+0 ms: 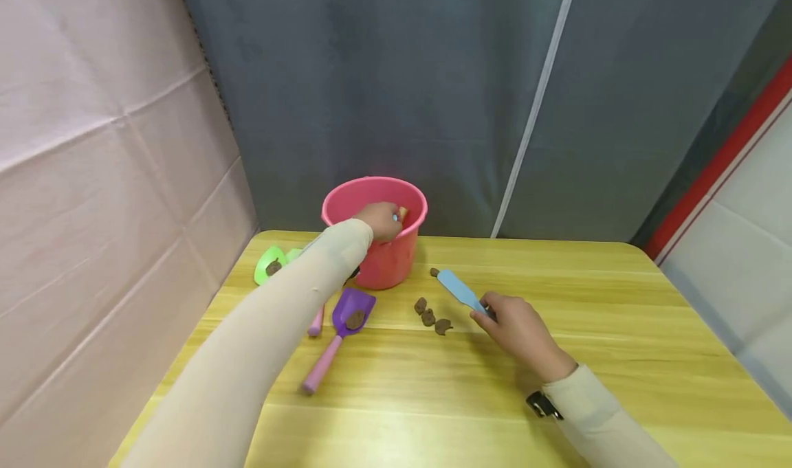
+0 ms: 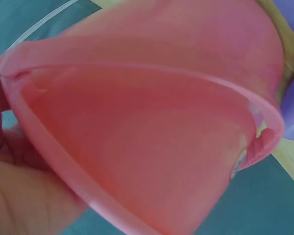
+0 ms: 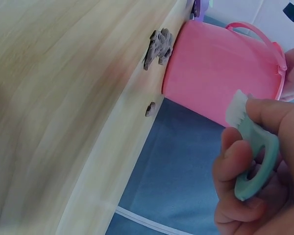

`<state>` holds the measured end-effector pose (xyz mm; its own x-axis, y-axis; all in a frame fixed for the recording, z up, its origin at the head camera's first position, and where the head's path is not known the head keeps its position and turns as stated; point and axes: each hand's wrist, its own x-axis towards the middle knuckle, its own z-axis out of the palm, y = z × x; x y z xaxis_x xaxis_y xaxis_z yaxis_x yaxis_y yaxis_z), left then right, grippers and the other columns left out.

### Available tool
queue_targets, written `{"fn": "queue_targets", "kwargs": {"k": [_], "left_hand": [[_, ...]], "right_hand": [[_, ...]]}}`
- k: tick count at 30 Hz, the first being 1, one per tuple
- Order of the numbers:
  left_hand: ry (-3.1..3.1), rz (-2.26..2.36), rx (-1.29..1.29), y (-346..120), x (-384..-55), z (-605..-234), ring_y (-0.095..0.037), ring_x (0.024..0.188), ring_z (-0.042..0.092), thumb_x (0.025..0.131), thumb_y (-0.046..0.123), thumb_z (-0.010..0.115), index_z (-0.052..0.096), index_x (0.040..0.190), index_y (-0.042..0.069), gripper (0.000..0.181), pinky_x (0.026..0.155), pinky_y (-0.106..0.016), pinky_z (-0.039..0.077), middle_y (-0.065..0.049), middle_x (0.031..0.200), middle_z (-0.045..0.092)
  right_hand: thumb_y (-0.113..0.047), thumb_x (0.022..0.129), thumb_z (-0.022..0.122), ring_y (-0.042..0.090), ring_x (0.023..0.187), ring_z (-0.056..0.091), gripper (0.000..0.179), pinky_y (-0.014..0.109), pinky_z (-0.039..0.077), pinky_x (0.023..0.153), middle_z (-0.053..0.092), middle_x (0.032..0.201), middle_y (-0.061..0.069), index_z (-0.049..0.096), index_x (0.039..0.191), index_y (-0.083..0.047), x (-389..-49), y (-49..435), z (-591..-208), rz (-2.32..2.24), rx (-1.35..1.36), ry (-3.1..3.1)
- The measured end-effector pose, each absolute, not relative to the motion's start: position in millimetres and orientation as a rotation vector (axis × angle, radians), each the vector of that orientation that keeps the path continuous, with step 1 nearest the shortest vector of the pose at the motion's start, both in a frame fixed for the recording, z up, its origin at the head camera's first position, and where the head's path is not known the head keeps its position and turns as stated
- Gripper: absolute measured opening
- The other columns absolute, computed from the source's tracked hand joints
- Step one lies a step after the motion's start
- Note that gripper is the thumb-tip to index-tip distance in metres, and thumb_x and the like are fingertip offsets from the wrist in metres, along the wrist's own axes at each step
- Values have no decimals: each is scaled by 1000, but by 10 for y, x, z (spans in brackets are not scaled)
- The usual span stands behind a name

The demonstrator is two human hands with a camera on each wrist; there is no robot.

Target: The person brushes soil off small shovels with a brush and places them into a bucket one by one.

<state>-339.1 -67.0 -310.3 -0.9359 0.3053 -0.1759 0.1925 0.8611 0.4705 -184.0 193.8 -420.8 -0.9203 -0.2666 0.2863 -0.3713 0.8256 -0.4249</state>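
Observation:
My left hand [image 1: 382,222] is over the near rim of a pink bucket [image 1: 386,265], fingers curled. A bit of something light blue [image 1: 396,217] shows at its fingertips; I cannot tell what kind of thing it is. In the left wrist view the hand [image 2: 24,191] lies along the bucket's rim [image 2: 44,142]. My right hand [image 1: 516,327] grips a light blue flat-bladed tool [image 1: 458,288], whose tip is right at a small brown lump [image 1: 434,272]. Its handle [image 3: 259,166] has an opening through it in the right wrist view.
Several brown lumps [image 1: 428,317] lie between bucket and right hand. A purple shovel [image 1: 320,365] with a pink handle carries another lump. Left of the bucket, a green scoop [image 1: 266,258] holds one too, partly behind my sleeve. A grey curtain [image 1: 458,97] hangs behind the wooden table [image 1: 594,303].

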Motion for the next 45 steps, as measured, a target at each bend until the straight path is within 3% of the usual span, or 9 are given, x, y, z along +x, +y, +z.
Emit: {"fn": "queue_targets", "kwargs": {"k": [2,5,7,10,17,27,34,38,45], "left_hand": [[2735,664,397,-653,-3341,-3060,-23,89,58,98,27,49,61,102,8,23,77,-37,47,-9,91,58],[2701,587,460,-659,-3275,-3019,-25,115,55,104,34,35,58,132,7,45,95,-40,43,-10,126,59],[2698,542,492,-664,-3249,-3011,-25,134,44,105,36,31,42,150,8,54,108,-42,36,-9,150,45],[2704,506,530,-659,-3221,-3007,-25,145,29,106,41,29,23,157,9,61,116,-44,26,-7,161,26],[2762,526,624,-652,-3193,-3026,-25,123,53,104,40,40,43,146,7,54,106,-43,39,-9,137,55],[2914,727,798,-775,-3180,-3081,-17,100,59,100,30,55,64,118,10,29,92,-35,48,-1,112,64],[3109,1099,922,-1124,-2595,-3092,-18,77,52,95,19,62,63,91,12,8,69,-33,46,-1,84,56],[3122,999,872,-1402,-2233,-3335,-16,68,48,91,16,67,58,81,14,13,60,-32,44,0,76,53],[3085,549,550,-1732,-1976,-3969,-17,75,57,86,28,72,65,83,10,20,83,-46,41,1,81,63]], "right_hand": [[-20,93,72,6,47,33,15,23,29,44,42,59,-6,62,88,-9,-1840,1926,-4215,719,497,-2796],[-20,93,72,6,48,33,16,23,29,45,42,59,-6,61,88,-9,-1851,1895,-4234,724,517,-2797],[-21,93,72,5,48,33,16,23,29,45,42,59,-7,61,88,-10,-1862,1874,-4246,722,529,-2796],[-21,92,72,5,48,33,17,23,29,45,42,59,-7,61,88,-9,-1863,1856,-4249,718,535,-2794],[-20,92,73,6,49,34,17,23,29,46,42,59,-7,61,86,-10,-1866,1853,-4226,701,545,-2793],[-21,92,73,6,49,35,17,23,30,46,42,59,-7,61,87,-9,-1869,1862,-4217,698,548,-2813],[-21,93,72,6,47,33,16,24,29,45,43,58,-7,61,87,-11,-1835,1878,-4179,703,536,-2788],[-20,93,72,6,47,33,15,23,28,45,42,59,-7,62,88,-10,-1836,1896,-4166,710,545,-2773],[-22,93,71,5,46,33,15,23,29,44,43,58,-7,63,89,-10,-1795,1910,-4186,753,515,-2811]]}}
